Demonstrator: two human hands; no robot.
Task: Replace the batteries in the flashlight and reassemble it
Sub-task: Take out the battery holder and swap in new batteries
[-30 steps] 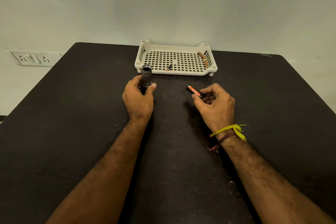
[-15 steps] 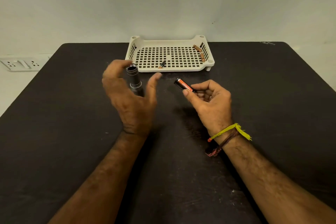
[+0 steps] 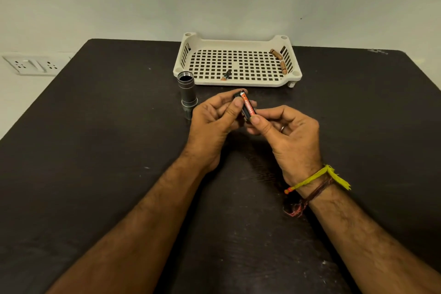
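Note:
The grey metal flashlight body (image 3: pixel 186 92) stands upright on the dark table (image 3: pixel 95 150), its open threaded end up, with no hand on it. Just to its right, both hands meet around a black and orange battery (image 3: pixel 247 107). My left hand (image 3: pixel 213 122) pinches the battery's upper part with thumb and fingers. My right hand (image 3: pixel 288 136) holds its lower end between thumb and forefinger. A small dark battery (image 3: pixel 226 75) lies in the white perforated tray (image 3: pixel 238 40) behind, with two brown batteries (image 3: pixel 279 59) at the tray's right side.
The tray stands at the table's far edge against a pale wall. A white socket panel (image 3: pixel 31 64) is on the wall at left. A yellow thread band (image 3: pixel 317 178) circles my right wrist.
My left hand let go of the flashlight body, leaving it standing, and moved right onto the battery. My right hand brought the battery inward to meet it.

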